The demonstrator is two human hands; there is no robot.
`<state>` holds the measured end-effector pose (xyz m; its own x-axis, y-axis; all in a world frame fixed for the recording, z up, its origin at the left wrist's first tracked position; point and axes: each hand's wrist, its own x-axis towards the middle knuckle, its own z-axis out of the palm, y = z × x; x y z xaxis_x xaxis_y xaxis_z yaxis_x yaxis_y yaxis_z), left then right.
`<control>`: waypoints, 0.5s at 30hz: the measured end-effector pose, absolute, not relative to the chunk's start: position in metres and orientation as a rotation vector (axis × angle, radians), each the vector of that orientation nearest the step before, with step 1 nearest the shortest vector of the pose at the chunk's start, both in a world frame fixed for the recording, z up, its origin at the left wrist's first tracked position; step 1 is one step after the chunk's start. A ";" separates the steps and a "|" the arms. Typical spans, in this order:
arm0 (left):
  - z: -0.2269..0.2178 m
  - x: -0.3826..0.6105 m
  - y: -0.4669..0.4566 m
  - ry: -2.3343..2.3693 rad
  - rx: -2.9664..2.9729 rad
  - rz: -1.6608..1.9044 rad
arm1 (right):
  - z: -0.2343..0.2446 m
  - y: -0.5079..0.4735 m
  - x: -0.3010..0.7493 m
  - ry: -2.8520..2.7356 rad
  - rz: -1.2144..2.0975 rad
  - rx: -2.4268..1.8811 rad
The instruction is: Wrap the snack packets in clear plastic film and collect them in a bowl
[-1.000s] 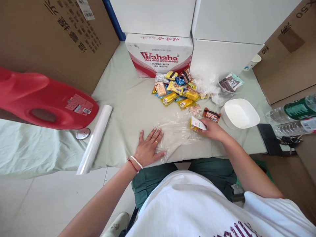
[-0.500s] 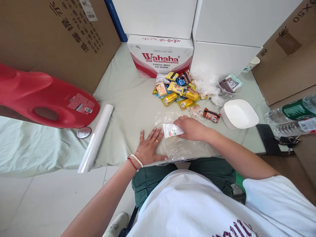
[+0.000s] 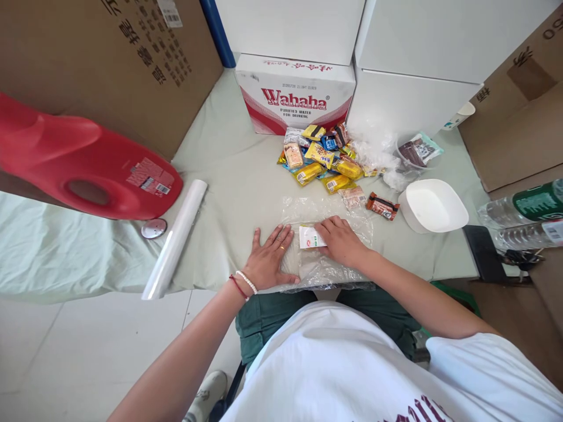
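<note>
A sheet of clear plastic film (image 3: 292,208) lies wrinkled at the table's front edge. My left hand (image 3: 271,258) is spread flat on the film's left part, fingers apart, holding nothing. On the film is a small white packet (image 3: 309,237) with red and green print. My right hand (image 3: 341,241) has its fingers curled over the packet's right end, and its palm side is hidden. Just beyond the film are a pinkish packet (image 3: 353,197), a brown-wrapped snack (image 3: 382,206) and a pile of wrapped snacks (image 3: 319,153).
To the left lie a roll of clear film (image 3: 176,240), a red jug (image 3: 118,170) and a round lid (image 3: 153,228). A white bowl (image 3: 433,205), crumpled plastic (image 3: 373,149) and plastic bottles (image 3: 523,205) are on the right. A Wahaha carton (image 3: 297,97) stands behind.
The scene has shifted slightly right as the camera moved. The white packet has turned a little and lies squarer, with my right hand still at its right end. My left hand stays flat.
</note>
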<state>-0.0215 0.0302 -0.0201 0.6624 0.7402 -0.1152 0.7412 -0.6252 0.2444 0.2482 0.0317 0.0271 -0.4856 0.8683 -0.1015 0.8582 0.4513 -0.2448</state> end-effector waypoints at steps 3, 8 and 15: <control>-0.020 -0.022 0.031 1.199 2.601 -0.006 | 0.030 0.031 0.248 -2.711 0.315 -1.535; -0.023 -0.023 0.033 1.194 2.582 -0.002 | 0.026 0.025 0.250 -2.726 0.313 -1.542; -0.019 -0.037 0.025 1.133 2.543 0.150 | 0.028 0.024 0.256 -2.615 0.458 -1.498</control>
